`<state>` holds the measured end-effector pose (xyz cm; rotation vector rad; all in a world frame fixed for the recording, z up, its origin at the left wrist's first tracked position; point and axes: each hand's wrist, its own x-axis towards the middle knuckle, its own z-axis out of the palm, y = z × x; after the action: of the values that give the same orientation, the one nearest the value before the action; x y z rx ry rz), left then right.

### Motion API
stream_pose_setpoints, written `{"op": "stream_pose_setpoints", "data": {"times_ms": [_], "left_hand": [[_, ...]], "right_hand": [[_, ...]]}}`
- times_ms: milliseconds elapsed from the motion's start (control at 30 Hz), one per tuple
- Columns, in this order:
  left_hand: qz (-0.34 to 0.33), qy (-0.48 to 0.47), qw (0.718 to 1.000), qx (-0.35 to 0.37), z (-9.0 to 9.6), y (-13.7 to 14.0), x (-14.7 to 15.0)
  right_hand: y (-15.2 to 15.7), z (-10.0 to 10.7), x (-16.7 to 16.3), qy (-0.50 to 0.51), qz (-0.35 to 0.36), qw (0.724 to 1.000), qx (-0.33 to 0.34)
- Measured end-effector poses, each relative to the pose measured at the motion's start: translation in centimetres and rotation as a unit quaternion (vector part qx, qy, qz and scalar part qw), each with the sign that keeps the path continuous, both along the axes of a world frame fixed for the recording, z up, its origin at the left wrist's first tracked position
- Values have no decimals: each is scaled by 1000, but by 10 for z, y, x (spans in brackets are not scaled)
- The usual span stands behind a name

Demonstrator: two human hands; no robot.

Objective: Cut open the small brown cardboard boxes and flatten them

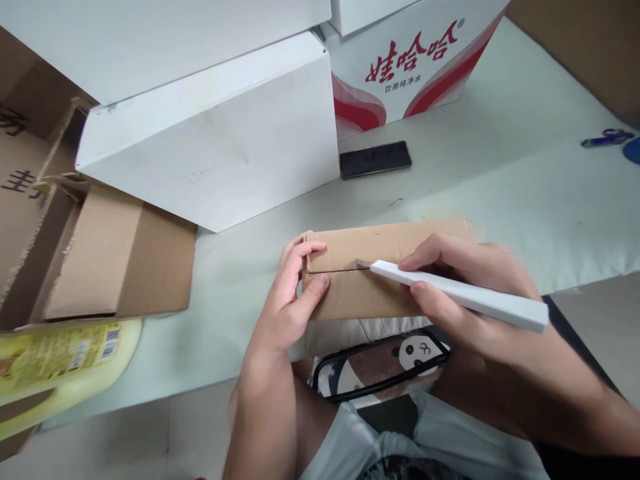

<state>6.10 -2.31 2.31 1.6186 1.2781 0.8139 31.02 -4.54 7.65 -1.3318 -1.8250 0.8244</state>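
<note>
A small brown cardboard box (360,293) lies at the table's near edge, with a dark seam running along its top. My left hand (295,293) grips the box's left end, thumb on the near flap and fingers on the far one. In my right hand (455,287) is a white-handled utility knife (465,295), held between thumb and fingers. Its short blade points left and meets the box top at the seam. My right hand covers the box's right part.
A black phone (375,160) lies behind the box. White cartons (225,147) stand at the back, one with red lettering (415,73). On the left are an open cardboard box (125,253) and a yellow bottle (85,360). A blue item (607,139) lies far right.
</note>
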Motion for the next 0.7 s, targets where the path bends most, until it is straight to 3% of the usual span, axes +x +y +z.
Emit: {"op": "stream_pose_setpoints", "data": {"times_ms": [267, 500, 700], "left_hand": [[-1, -9, 1000, -8, 0, 0, 0], [-2, -8, 1000, 0, -2, 0, 0], [-6, -18, 1000, 7, -5, 1, -1]], "right_hand": [[-2, -6, 12, 83, 8, 996, 9], [-4, 4, 9, 4, -9, 1000, -21], [-7, 6, -2, 23, -40, 998, -32]]}}
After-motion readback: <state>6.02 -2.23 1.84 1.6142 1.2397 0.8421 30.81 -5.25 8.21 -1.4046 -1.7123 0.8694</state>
